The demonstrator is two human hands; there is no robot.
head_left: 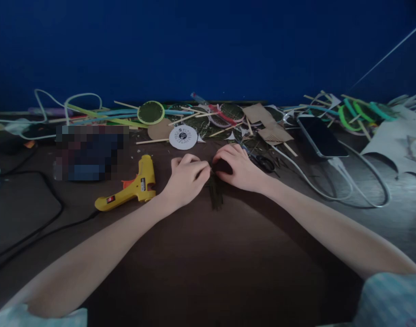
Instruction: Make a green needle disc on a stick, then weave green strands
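Note:
My left hand [189, 178] and my right hand [240, 170] meet over the dark table, both with fingers pinched together. Between their fingertips is the top of a small bunch of thin dark green strips [215, 196], whose loose ends hang toward me. What the strips are made of is too dark to tell. A yellow glue gun [142, 181] lies on its side left of my left hand. Just behind my right hand sit black-handled scissors [265, 163], partly covered by it. A white paper disc [183, 137] with a printed pattern lies beyond my left hand.
Along the blue wall [208, 50] runs a heap of wooden sticks [153, 141], green-rimmed discs [151, 112], cardboard pieces [276, 135] and scraps. A smartphone [321, 136] with a white cable [344, 175] lies at right. Black cords [58, 227] cross the left side, near a pixelated object [92, 152].

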